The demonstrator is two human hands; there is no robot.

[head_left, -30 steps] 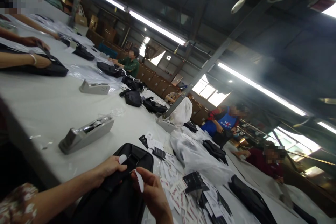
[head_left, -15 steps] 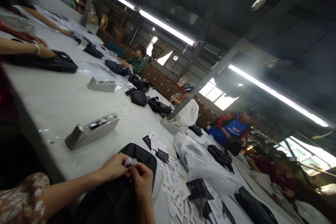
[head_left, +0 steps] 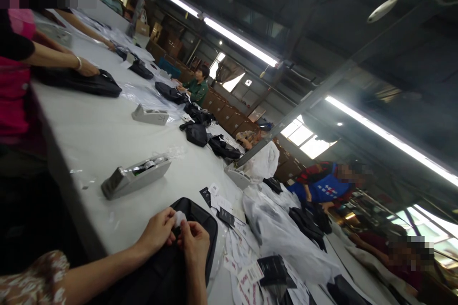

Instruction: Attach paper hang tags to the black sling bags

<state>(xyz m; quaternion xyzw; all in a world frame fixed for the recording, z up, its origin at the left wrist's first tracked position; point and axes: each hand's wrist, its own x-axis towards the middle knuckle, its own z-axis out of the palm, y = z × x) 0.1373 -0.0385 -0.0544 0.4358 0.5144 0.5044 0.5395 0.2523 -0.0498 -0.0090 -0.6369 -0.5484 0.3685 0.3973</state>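
Note:
A black bag (head_left: 153,274) lies at the table's near edge, under both my hands. Above its top end, my left hand (head_left: 157,232) is closed in a pinch on a small, whitish, rounded piece (head_left: 179,218). My right hand (head_left: 194,240) pinches the same piece from the other side, fingertips close to the left ones. What the piece is, I cannot make out. To the right of the bag lie many loose paper tags (head_left: 250,274), white with red print, and some black cards (head_left: 272,269).
A grey tape dispenser (head_left: 138,176) stands left of the bag on the white table (head_left: 89,128), another tape dispenser (head_left: 150,115) farther off. Clear plastic bags (head_left: 282,228) heap up on the right. A co-worker's hand (head_left: 88,67) rests on a black bag (head_left: 82,82) at upper left.
The view has shifted, so the scene sits slightly farther right. My hands stay over the bag, and the white piece between the fingertips has turned a little. More of the co-worker in pink shows at left.

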